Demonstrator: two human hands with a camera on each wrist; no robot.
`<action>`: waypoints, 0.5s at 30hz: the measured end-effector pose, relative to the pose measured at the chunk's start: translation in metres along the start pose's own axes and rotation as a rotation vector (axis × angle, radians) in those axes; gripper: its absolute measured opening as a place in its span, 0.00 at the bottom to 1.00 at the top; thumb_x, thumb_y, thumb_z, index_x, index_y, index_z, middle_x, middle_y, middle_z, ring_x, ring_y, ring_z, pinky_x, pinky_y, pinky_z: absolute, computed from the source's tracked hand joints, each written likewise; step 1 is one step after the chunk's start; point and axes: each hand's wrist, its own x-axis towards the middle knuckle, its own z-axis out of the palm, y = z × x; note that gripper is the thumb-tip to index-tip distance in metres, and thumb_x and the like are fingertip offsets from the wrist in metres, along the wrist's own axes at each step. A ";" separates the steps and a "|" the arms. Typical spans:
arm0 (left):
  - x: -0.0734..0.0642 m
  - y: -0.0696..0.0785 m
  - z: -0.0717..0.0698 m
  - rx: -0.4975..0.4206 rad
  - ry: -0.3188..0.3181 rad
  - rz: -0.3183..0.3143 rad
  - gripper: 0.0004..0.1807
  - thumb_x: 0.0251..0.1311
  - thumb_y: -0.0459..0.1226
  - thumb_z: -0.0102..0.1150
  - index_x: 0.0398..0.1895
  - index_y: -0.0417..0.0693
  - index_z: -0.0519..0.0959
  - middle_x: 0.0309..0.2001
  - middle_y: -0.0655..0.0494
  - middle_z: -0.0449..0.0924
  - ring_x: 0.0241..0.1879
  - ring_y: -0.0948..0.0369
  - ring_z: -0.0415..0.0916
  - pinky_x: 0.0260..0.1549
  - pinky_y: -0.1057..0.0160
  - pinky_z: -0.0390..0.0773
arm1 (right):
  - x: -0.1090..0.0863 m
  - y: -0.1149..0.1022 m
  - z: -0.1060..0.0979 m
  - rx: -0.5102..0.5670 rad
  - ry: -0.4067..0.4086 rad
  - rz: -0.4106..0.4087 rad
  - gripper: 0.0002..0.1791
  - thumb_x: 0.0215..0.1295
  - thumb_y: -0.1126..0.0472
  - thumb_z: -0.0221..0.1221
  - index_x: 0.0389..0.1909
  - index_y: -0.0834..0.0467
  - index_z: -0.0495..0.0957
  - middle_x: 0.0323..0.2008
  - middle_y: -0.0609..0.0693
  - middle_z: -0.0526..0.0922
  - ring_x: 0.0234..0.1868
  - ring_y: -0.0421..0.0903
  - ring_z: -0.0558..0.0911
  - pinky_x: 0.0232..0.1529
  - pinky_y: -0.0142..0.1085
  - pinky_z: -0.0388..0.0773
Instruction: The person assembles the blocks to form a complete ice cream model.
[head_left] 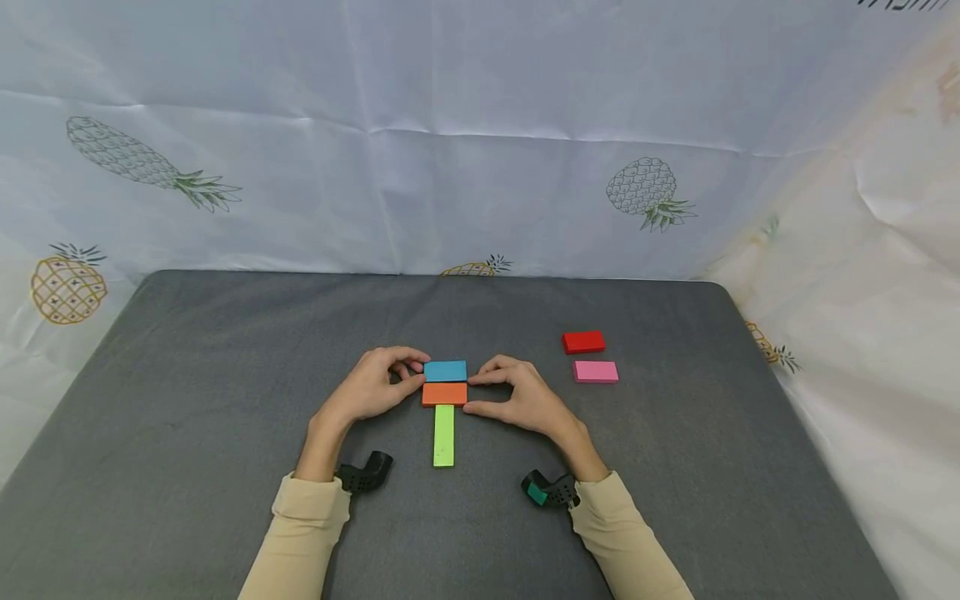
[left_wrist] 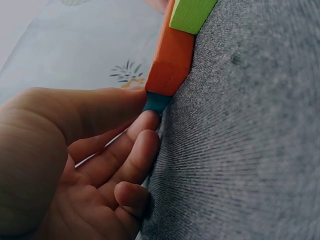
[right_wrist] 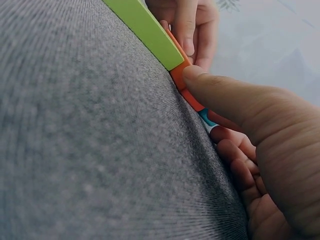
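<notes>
A flat blue block (head_left: 446, 372) lies against the far long side of an orange block (head_left: 445, 394). Nearer the person, a lime-green block (head_left: 444, 436) stands lengthwise against the orange one, making a T shape. My left hand (head_left: 380, 384) pinches the blue block's left end between thumb and fingers. At the opposite side, my right hand (head_left: 522, 397) has its thumb on the orange block's near right corner. Its index fingertip is at the seam of the orange and blue blocks. In the right wrist view, that thumb (right_wrist: 220, 87) overlaps the orange block.
To the right lie a red block (head_left: 583, 342) and a pink block (head_left: 596, 372), one behind the other. All the blocks are on a grey cloth-covered table (head_left: 225, 467). A pale pineapple-print curtain (head_left: 480, 200) hangs along the table's far edge.
</notes>
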 end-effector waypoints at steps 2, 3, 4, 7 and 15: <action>0.000 0.000 0.000 0.001 -0.003 0.000 0.15 0.68 0.32 0.62 0.56 0.36 0.82 0.44 0.45 0.85 0.36 0.62 0.78 0.37 0.64 0.76 | 0.000 0.000 0.000 0.001 0.000 -0.001 0.20 0.56 0.54 0.76 0.49 0.56 0.89 0.43 0.47 0.84 0.46 0.42 0.80 0.52 0.38 0.79; 0.000 0.000 0.000 0.001 -0.004 -0.002 0.15 0.68 0.32 0.62 0.56 0.36 0.82 0.44 0.45 0.85 0.36 0.62 0.78 0.37 0.64 0.77 | 0.000 0.000 0.000 0.001 0.000 -0.003 0.20 0.56 0.54 0.76 0.49 0.56 0.89 0.43 0.47 0.84 0.46 0.42 0.80 0.52 0.38 0.79; 0.000 0.000 0.000 0.001 -0.005 -0.003 0.15 0.68 0.32 0.62 0.56 0.36 0.82 0.44 0.45 0.85 0.36 0.62 0.78 0.37 0.64 0.77 | 0.000 0.001 0.000 0.001 0.001 -0.003 0.20 0.56 0.55 0.76 0.49 0.56 0.89 0.43 0.47 0.84 0.46 0.42 0.80 0.52 0.38 0.79; 0.000 0.000 0.000 -0.002 -0.009 -0.009 0.16 0.68 0.32 0.62 0.56 0.36 0.82 0.45 0.45 0.85 0.36 0.62 0.78 0.37 0.64 0.77 | 0.000 0.001 0.001 -0.001 0.000 -0.004 0.20 0.56 0.55 0.76 0.49 0.55 0.89 0.43 0.47 0.84 0.46 0.42 0.80 0.52 0.38 0.79; 0.000 0.000 -0.001 -0.006 -0.011 -0.003 0.15 0.68 0.31 0.62 0.56 0.36 0.82 0.44 0.45 0.86 0.36 0.62 0.77 0.36 0.66 0.77 | 0.000 0.002 0.001 -0.001 0.003 -0.020 0.19 0.56 0.55 0.76 0.48 0.56 0.89 0.43 0.47 0.84 0.46 0.42 0.81 0.53 0.38 0.79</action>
